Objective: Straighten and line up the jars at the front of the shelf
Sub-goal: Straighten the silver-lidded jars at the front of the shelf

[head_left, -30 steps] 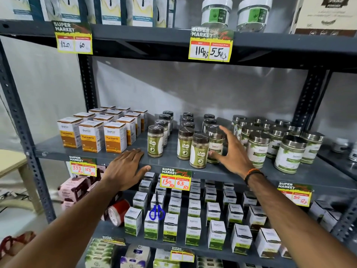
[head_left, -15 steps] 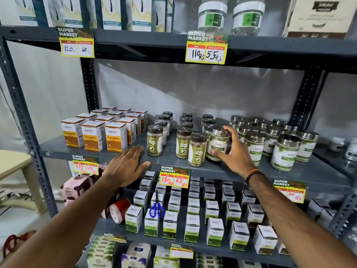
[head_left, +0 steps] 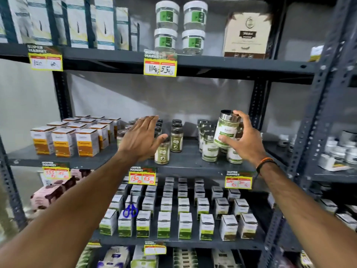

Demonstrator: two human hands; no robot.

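Observation:
My right hand (head_left: 244, 140) grips a silver-lidded jar with a white and green label (head_left: 226, 130), lifted and tilted above the grey middle shelf (head_left: 185, 163). Below it stand more silver-lidded jars (head_left: 210, 149) in rows. My left hand (head_left: 142, 138) hovers open, fingers spread, over the small dark-lidded spice jars (head_left: 176, 139); one of these (head_left: 162, 153) stands forward near the shelf's front, just right of my thumb. Several spice jars are hidden behind my left hand.
Orange and white turmeric boxes (head_left: 63, 142) fill the shelf's left part. Price tags (head_left: 142, 177) hang on the front edge. Small green and white boxes (head_left: 183, 225) and blue scissors (head_left: 130, 210) lie on the shelf below. Clear tubs (head_left: 180, 26) stand above. A steel upright (head_left: 313, 132) rises at right.
My right hand has lifted the silver-lidded jar up off the shelf and to the right. My left hand has left the shelf edge and risen over the spice jars. The view tilted upward.

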